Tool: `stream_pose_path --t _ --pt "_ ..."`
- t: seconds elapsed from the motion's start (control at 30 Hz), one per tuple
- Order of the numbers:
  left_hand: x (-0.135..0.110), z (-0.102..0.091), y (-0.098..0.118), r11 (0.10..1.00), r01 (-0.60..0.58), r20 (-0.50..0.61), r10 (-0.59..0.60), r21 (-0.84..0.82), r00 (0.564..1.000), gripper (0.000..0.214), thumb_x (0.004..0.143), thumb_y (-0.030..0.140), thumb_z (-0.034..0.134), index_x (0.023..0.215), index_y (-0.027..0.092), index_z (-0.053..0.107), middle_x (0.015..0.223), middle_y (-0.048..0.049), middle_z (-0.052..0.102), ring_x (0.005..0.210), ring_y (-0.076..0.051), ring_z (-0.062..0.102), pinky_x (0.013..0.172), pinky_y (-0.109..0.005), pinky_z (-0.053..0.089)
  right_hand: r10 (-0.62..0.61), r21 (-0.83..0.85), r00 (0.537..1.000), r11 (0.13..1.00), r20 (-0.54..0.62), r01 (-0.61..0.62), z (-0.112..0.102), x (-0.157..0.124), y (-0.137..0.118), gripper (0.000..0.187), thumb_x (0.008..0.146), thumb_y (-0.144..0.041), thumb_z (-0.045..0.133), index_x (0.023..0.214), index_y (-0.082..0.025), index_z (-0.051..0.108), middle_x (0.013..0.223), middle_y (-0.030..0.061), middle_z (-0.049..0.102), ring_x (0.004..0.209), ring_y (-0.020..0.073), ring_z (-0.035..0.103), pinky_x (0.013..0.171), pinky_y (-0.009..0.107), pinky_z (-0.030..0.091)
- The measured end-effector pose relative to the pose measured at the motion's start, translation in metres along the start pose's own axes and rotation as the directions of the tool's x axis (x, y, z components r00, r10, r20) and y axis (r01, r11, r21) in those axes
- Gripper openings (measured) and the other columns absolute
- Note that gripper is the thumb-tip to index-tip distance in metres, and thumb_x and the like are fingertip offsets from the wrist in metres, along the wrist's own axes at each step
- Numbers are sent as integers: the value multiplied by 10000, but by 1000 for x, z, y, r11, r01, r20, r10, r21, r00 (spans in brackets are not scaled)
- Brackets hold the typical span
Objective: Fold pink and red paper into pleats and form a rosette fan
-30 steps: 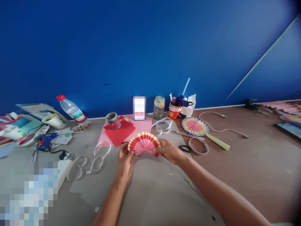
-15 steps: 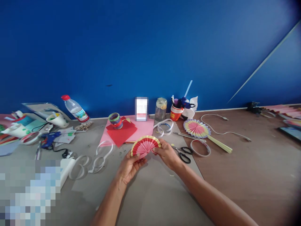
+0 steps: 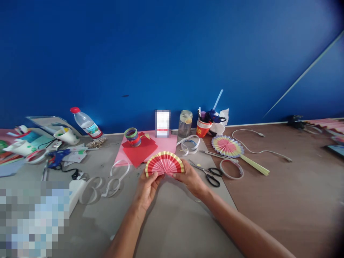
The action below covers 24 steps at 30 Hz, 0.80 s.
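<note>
A pleated paper fan (image 3: 165, 162), pink at the centre with red and yellow bands toward its rim, is spread into a half circle above the table. My left hand (image 3: 148, 185) grips its lower left end, thumb in front and fingers behind. At the lower right end, my right hand (image 3: 191, 179) pinches the folded paper between thumb and fingers. Black-handled scissors (image 3: 211, 176) lie just beyond my right hand. Behind the fan, red paper (image 3: 141, 150) rests on pink sheets (image 3: 172, 139).
A finished round paper fan (image 3: 228, 146) with a pale yellow handle lies at right, near a tape roll (image 3: 231, 169) and a white cable (image 3: 249, 152). White strips (image 3: 115, 182), a glue gun (image 3: 57, 158) and a tilted bottle (image 3: 87, 123) are at left. A jar (image 3: 185, 124) and red cup (image 3: 203, 128) stand behind.
The fan has been levelled and opened a little wider, its right end lowered to match the left. Both hands keep their hold, and the view has shifted slightly.
</note>
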<state>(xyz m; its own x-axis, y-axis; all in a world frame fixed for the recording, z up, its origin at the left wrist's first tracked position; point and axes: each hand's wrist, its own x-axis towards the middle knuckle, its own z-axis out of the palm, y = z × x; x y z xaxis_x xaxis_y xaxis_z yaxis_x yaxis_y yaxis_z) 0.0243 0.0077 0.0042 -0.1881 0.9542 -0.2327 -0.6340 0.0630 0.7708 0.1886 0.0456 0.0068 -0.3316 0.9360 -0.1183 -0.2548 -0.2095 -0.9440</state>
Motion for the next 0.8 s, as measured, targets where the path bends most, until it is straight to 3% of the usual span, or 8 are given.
stream_pose_path --t 0.17,0.3,0.4,0.6,0.8 --pt "-4 -1 -1 962 264 7 -265 -71 964 89 688 141 726 765 104 699 756 -72 742 752 -175 698 798 -322 563 -50 -77 996 996 -77 44 -2 5 9 275 652 -226 707 871 -181 547 724 -27 617 633 124 536 634 260 431" --pt "-6 -1 -4 900 433 84 -429 -47 899 138 765 181 661 843 78 709 813 -124 746 716 -195 703 747 -368 576 -121 -132 983 986 -137 103 -6 9 15 272 665 -226 699 893 -179 558 761 -11 632 700 147 554 683 281 441" --pt "-6 -2 -5 893 446 119 -438 -55 891 173 802 212 632 877 76 708 852 -132 748 713 -191 707 757 -377 576 -77 -71 992 995 -97 70 -5 8 14 264 670 -223 698 888 -180 555 732 -21 620 661 134 540 654 269 431" --pt "-4 -3 -7 920 377 44 -375 -104 926 85 785 152 644 808 99 706 809 -88 749 731 -169 703 773 -336 572 -3 157 1000 988 24 -1 0 3 10 273 674 -214 713 892 -180 553 758 -22 622 636 105 530 627 239 410" --pt "-4 -2 -8 924 360 24 -360 -125 933 90 752 130 667 820 89 711 802 -93 744 713 -163 693 746 -320 573 21 189 1000 982 1 -21 -3 7 12 336 658 -225 701 949 -184 539 784 -8 613 647 121 545 638 261 435"
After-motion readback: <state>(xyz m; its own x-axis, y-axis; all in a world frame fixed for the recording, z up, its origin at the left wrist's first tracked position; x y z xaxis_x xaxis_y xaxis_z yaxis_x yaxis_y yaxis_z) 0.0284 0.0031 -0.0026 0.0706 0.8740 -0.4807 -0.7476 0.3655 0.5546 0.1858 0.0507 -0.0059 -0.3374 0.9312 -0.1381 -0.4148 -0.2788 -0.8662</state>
